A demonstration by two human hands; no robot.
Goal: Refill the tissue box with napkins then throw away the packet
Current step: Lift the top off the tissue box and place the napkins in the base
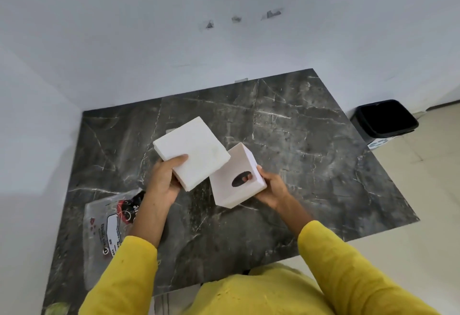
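A: What sits closest to the camera?

B: Two yellow sleeves (331, 265) reach forward over a dark marble table (311, 145). At the near left of the table lies the clear printed packet (109, 230), flat and apart from both hands.

A: And the hands?

B: Both are raised above the middle of the table. The left hand (163, 180) grips a thick white stack of napkins (193, 151) by its near corner, thumb on top, fingers underneath. The right hand (272, 187) is closed around the white tissue box (236, 177), which is tilted with its open side facing up and toward the stack. A fingertip shows through the oval slot (242, 178) in the panel.

A: Do stack and box touch?

B: The stack's right edge overlaps the box's upper left rim; whether they meet, I cannot tell. The napkins are outside the box.

A: Farther out?

B: A black bin (385, 119) stands on the floor beyond the table's far right corner, against the white wall (149, 41).
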